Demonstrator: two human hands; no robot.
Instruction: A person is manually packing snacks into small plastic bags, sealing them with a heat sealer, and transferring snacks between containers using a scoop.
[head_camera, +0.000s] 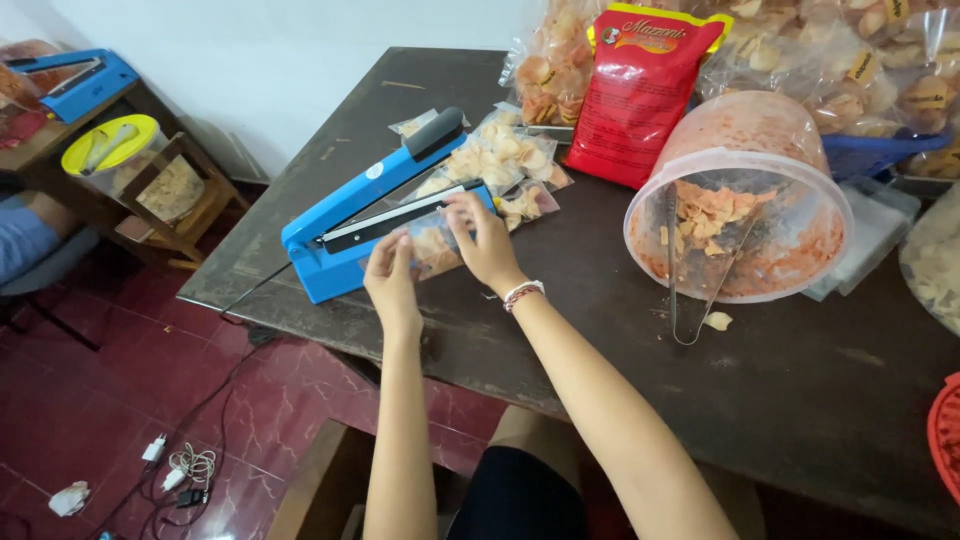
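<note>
A blue heat sealer (345, 215) lies on the dark wooden table (820, 400), its arm raised. A small clear bag of chips (437, 250) rests across the sealer's bar. My left hand (392, 275) grips the bag's near end, and my right hand (483, 238) holds its far end, fingers pressed on the plastic. Several filled small chip bags (500, 160) lie just behind the sealer.
A tipped clear tub (740, 200) of seasoned chips holds metal tongs (685, 290). Behind it stand a red snack packet (640, 95) and big bags of chips (850, 60). A second blue sealer (75, 80) sits on a side table at left. Cables (185, 470) lie on the floor.
</note>
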